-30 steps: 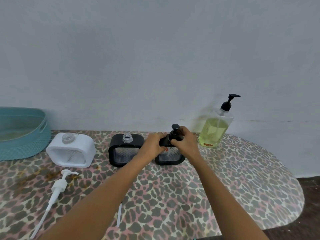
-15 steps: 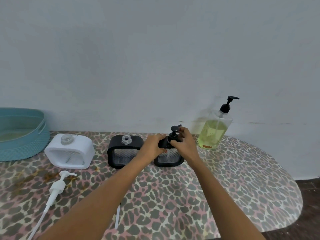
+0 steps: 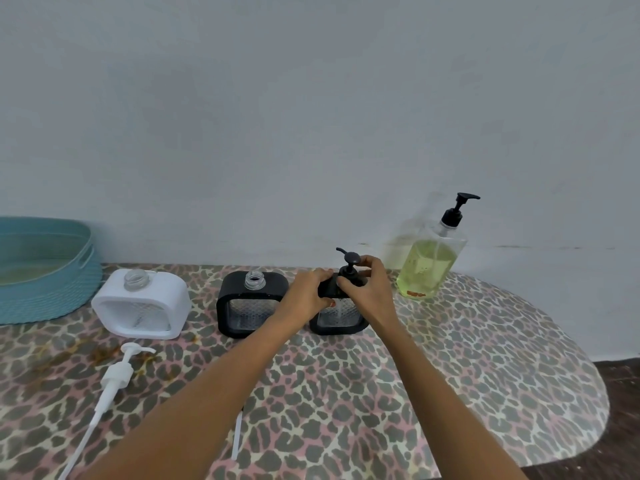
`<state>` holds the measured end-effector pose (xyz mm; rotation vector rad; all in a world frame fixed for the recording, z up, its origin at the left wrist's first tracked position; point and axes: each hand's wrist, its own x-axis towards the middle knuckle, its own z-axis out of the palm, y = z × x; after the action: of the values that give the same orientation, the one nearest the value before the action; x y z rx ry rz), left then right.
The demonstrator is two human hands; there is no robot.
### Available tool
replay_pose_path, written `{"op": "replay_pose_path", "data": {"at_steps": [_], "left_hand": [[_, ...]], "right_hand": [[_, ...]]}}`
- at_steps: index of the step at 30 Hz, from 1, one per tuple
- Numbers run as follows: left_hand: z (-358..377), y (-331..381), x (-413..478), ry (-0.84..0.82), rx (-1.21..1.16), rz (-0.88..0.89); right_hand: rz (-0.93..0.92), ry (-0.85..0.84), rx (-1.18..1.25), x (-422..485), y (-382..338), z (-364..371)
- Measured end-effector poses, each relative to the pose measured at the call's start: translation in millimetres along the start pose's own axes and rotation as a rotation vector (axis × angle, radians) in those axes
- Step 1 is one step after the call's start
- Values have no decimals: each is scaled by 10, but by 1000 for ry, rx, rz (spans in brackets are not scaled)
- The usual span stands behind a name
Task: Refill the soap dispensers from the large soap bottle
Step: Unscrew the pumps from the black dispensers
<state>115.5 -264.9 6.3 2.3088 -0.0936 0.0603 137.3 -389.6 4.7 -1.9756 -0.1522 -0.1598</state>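
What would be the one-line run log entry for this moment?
step: unscrewing pump | left hand: holds black dispenser | right hand: grips black pump | large soap bottle: upright, untouched

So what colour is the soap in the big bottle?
Yellow-green, in the large soap bottle, seen from the head camera.

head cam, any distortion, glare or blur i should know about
Head view: wide-angle bend curves the table edge at right; light is soft and even, no harsh glare; the large soap bottle casts a faint pale shadow on the wall; both hands and the dispensers look reasonably sharp.
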Motion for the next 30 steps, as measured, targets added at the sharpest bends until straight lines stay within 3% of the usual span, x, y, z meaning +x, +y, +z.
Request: {"op": "replay_pose_path", "data": {"at_steps": [5, 30], "left_hand": [[3, 1, 3, 5, -1, -7], [1, 11, -12, -10, -21, -29]], "right_hand": [[-46, 45, -80, -1, 15, 6], [-163, 205, 91, -31, -819, -663]]}}
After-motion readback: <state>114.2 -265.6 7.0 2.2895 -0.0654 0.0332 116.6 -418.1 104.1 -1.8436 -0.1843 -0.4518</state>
